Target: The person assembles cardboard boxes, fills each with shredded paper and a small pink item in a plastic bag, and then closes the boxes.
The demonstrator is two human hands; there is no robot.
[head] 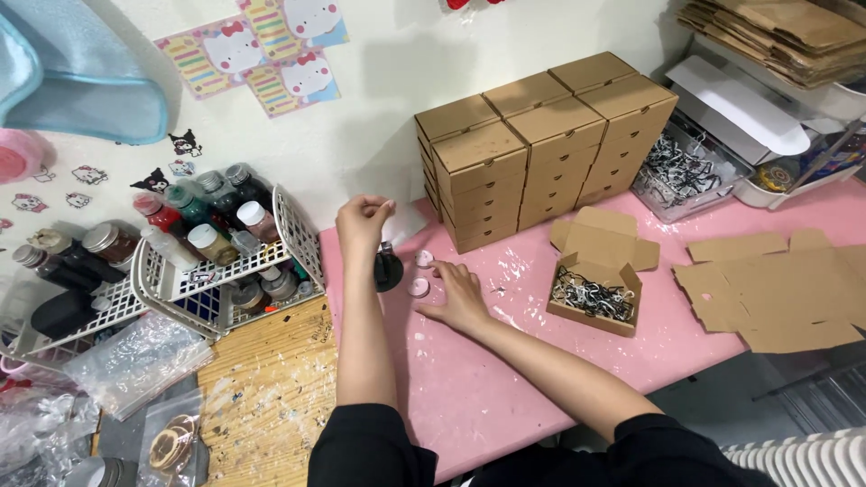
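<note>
Pinching small lid point(380, 206), left grip point(361, 222) | right grip point(460, 293) spread by pink discs point(422, 272) (brown boxes point(541, 135) behind)

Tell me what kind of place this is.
Likely a small home craft and packing station: stacked cardboard boxes, an open box of shredded paper filler, and baskets of paint bottles beside a paint-flecked pink table.

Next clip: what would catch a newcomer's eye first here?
The pink table, splashed with white flecks, and the stack of brown boxes against the wall at its back. In the middle, the left hand is raised above a small dark jar while the right hand lies beside two small pale round caps. At left, a white basket holds paint bottles.
</note>
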